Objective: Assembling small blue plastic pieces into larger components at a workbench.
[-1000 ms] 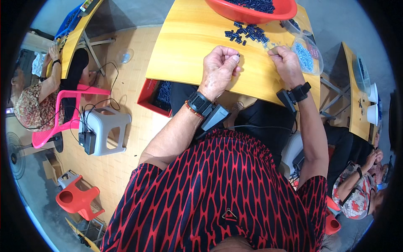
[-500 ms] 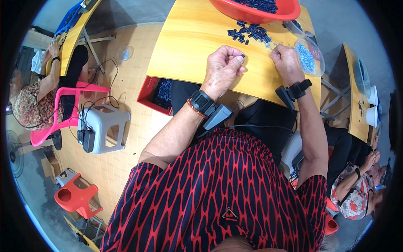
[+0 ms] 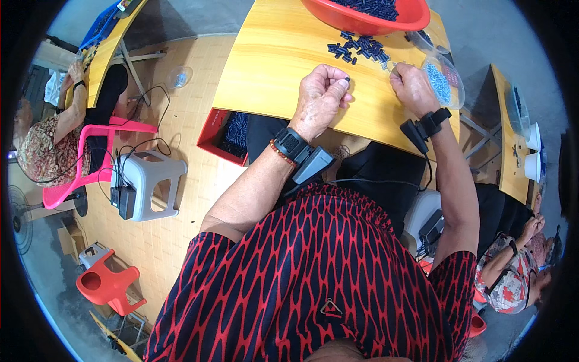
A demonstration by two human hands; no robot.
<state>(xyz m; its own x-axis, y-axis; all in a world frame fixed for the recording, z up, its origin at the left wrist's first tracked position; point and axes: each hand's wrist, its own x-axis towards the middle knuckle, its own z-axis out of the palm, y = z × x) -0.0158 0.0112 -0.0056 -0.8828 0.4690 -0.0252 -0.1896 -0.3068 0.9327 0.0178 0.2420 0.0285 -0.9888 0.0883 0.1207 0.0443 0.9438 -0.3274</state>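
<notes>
Between thumb and fingertips, my left hand (image 3: 321,99) pinches a small dark cylindrical piece (image 3: 347,79) above the yellow wooden table (image 3: 268,66). My right hand (image 3: 415,89) rests low over the table with its fingers closed; what they hold, if anything, is too small to make out. Just beyond that hand lie a few tiny pale bits (image 3: 387,64). Farther off is a loose pile of short dark cylinders (image 3: 365,48). A clear tray (image 3: 456,96) right of my right hand holds many tiny light-blue pieces (image 3: 439,84) and some pinkish ones.
A red basin (image 3: 368,24) full of dark pieces stands at the table's far edge. Below the table's left edge sits a red crate (image 3: 211,130) of similar pieces. Stools, a pink chair (image 3: 96,136) and cables lie left. Co-workers sit at tables on both sides.
My right hand stays near the pale bits while its wrist and forearm shift slightly rightward. My left hand holds its pinch on the dark piece, almost unmoved.
</notes>
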